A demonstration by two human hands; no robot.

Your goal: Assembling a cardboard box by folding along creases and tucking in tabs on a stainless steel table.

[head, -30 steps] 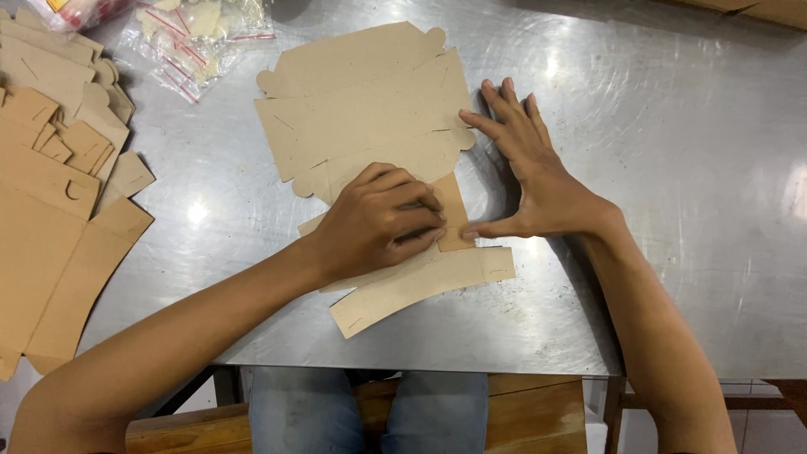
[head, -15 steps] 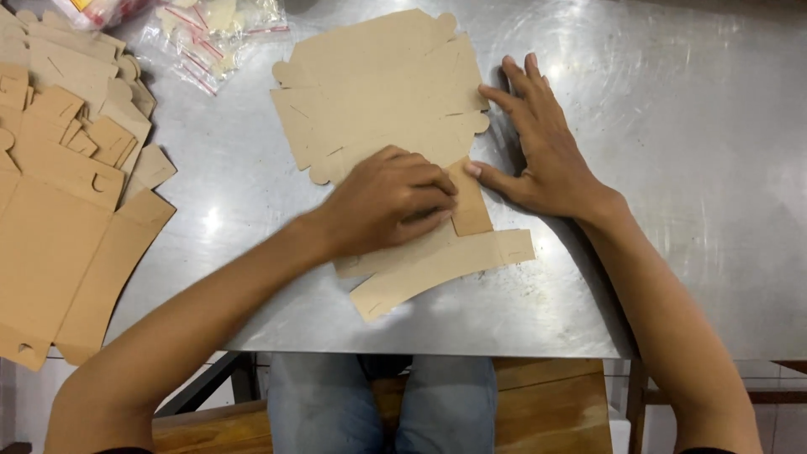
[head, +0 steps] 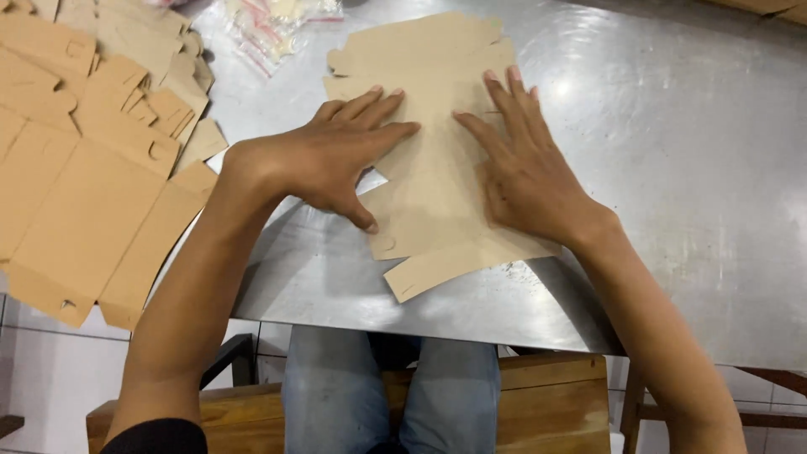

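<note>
A flat brown cardboard box blank (head: 429,181) with tabs and a long strip lies on the steel table (head: 698,168). My left hand (head: 332,155) rests flat on its left part, fingers spread and pointing right, thumb near the lower tab. My right hand (head: 525,172) presses flat on its right part, fingers pointing away from me. Neither hand grips anything; both palms lie on the cardboard.
A pile of several more brown cardboard blanks (head: 80,160) covers the table's left end and overhangs its edge. Clear plastic bags (head: 273,21) with small items lie at the back. A wooden bench (head: 546,403) and my knees (head: 391,387) show below the table's front edge.
My left hand has opened from a fist pressing the fold and now lies flat farther up the blank. My right hand has slid inward onto the cardboard. The view shifted closer.
</note>
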